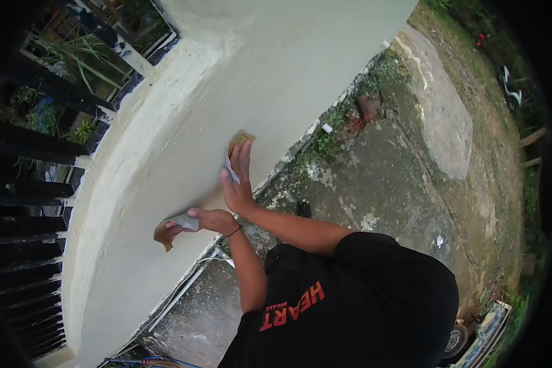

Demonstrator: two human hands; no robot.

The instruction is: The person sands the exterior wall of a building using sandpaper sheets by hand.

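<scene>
My left hand is against the cream-painted wall, with a dark band round its wrist. A folded piece of sandpaper, brown on one side and pale grey on the other, is gripped in its fingers. Higher along the same wall, my right hand holds a second piece of sandpaper, whose brown end shows past the fingertips. Both pieces lie at the wall's surface; the contact under the fingers is hidden. The two wrists are close together.
Dark fence bars stand beyond the wall's curved top. White pipes run along its base. Below lies a mossy concrete floor with a brick piece and weeds. A motorbike is at far right.
</scene>
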